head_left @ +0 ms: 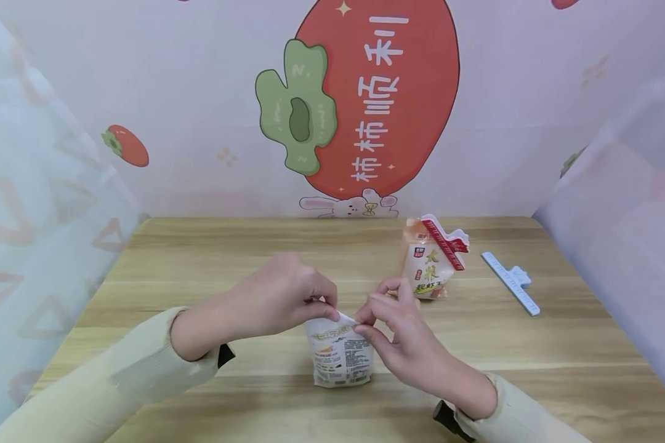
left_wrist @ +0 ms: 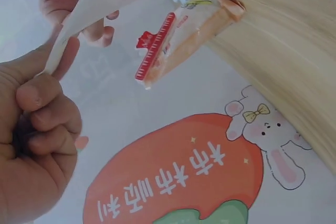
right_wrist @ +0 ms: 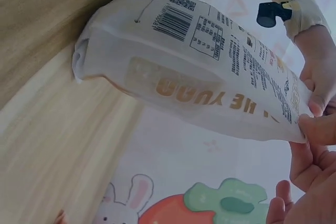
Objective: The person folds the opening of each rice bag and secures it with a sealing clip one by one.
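Note:
A white printed snack bag (head_left: 342, 358) stands upright on the wooden table, its top edge drawn flat between both hands. My left hand (head_left: 288, 298) pinches the top edge at its left corner, thumb against fingers. At the right corner my right hand (head_left: 401, 332) pinches the same edge. In the right wrist view the bag (right_wrist: 210, 77) shows a barcode, a QR code and gold lettering on its side. The left wrist view shows the left fingers (left_wrist: 44, 98) curled at the bag's edge.
Behind the right hand stands an orange and white snack bag (head_left: 427, 271) with a red sealing clip (head_left: 443, 245) across its top. A light blue sealing clip (head_left: 510, 283) lies on the table (head_left: 227, 381) farther right. A printed cloth (head_left: 199, 92) hangs along the back.

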Tool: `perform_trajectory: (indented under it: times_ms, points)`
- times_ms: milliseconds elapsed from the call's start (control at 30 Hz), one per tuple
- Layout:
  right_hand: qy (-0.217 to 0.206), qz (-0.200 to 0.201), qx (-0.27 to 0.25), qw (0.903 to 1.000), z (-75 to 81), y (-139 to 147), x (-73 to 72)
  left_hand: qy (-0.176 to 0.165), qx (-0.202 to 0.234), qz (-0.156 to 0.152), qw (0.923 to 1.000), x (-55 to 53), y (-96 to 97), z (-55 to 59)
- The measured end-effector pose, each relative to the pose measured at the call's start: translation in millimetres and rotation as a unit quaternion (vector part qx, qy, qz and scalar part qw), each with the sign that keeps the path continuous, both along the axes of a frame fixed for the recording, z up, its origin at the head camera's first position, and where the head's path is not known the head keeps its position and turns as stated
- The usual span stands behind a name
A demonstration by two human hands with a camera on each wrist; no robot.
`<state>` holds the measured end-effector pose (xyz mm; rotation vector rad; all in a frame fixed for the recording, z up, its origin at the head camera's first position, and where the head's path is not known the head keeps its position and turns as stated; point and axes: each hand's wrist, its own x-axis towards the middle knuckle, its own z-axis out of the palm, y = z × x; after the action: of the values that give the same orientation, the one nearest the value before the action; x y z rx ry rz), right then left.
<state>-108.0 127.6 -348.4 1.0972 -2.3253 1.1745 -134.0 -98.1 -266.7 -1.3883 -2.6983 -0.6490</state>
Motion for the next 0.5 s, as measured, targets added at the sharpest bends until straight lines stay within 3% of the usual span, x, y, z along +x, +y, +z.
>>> perform_trajectory:
  times_ms: [100,233,333,500]
  points:
    - [-0.038,-0.001,-0.014,0.9992,-1.6,-0.2,0.8,0.017,0.002,-0.024,0.9996,-0.7,-1.4,-1.9]
    - [-0.05,0.003,-0.034,0.9982,-3.9,-5.3,-1.0,0.027,-0.002,-0.052,0.9983,-0.4,-2.5,-2.4]
    - [-0.027,0.004,-0.049,0.9984,-3.1,-10.0,-2.9,0.037,0.0,-0.066,0.9971,0.6,-2.1,-1.9]
    - [0.077,0.009,-0.053,0.9956,-1.4,-15.4,-5.0,0.051,0.005,-0.076,0.9958,2.9,-2.4,-1.6]
